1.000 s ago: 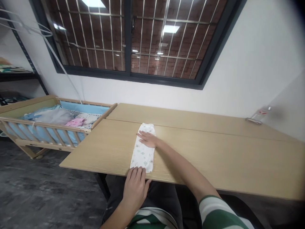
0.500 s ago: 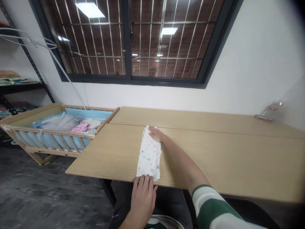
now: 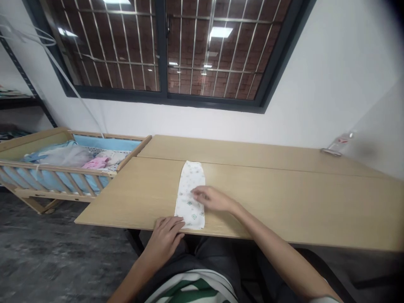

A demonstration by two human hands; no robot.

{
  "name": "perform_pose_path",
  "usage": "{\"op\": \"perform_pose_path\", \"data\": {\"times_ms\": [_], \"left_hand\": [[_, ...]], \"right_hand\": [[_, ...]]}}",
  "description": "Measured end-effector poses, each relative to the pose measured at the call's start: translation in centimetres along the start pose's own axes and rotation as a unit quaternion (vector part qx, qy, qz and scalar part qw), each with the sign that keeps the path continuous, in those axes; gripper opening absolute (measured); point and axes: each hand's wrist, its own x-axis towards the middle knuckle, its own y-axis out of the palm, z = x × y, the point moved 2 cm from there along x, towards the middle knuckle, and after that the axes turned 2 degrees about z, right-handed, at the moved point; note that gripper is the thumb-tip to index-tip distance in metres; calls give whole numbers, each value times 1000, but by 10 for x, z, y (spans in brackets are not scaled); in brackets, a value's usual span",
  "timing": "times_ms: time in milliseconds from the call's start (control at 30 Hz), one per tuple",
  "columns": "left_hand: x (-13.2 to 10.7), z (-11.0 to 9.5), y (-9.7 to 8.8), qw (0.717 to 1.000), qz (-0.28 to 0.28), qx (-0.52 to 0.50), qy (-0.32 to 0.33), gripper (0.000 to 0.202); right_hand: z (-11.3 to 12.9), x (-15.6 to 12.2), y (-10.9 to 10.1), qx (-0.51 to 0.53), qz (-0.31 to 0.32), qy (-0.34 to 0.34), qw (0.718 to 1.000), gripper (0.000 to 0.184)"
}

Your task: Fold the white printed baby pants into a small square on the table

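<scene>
One table [image 3: 284, 193] bears one cloth [image 3: 191, 174] under one left hand [image 3: 165, 235], fingers apart, and one right hand [image 3: 215, 198], fingers unclear.

Open for a pass over the tabletop [image 3: 315, 202] left of the cloth [image 3: 191, 176] and beyond the right forearm [image 3: 268, 237], but blocked over the cloth's right edge by the right hand [image 3: 214, 198], at its near left corner by the left hand [image 3: 166, 235], behind by the wall [image 3: 189, 122], and at the back left by the crib rail [image 3: 134, 154].
</scene>
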Motion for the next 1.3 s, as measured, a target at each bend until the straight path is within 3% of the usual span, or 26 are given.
{"op": "perform_pose_path", "data": {"times_ms": [133, 267, 367, 533, 700, 833, 933, 1000, 1100, 1300], "left_hand": [[-6, 4, -1, 999, -1, -2, 51, 40], [-8, 2, -5, 996, -15, -2, 85, 45], [-10, -8, -13, 996, -7, -28, 89, 40], [-10, -32, -39, 983, 66, -161, 53, 31], [22, -32, -68, 974, 5, -224, 19, 23], [75, -8, -78, 981, -51, -187, -26, 21], [122, 17, -75, 983, -20, -161, -89, 25], [152, 33, -65, 985, 27, -119, -121, 27], [186, 53, -42, 983, 79, -51, -161, 27], [214, 68, -3, 973, 112, 28, -198, 25]], "right_hand": [[35, -57, 31, -36, 41, 10, 998, 51], [36, -87, 66, -127, -12, 13, 992, 40], [40, -99, 75, -134, -49, 7, 990, 38], [72, -111, 48, -20, -18, 25, 999, 28], [89, -104, 10, 39, -33, 20, 998, 21], [65, -71, -12, 38, -118, 23, 992, 29], [31, -35, -29, 51, -189, 52, 979, 42], [4, -10, -38, 80, -221, 78, 969, 46], [-37, 23, -43, 119, -228, 103, 961, 36], [-95, 61, -28, 51, -218, 186, 957, 25]]}}
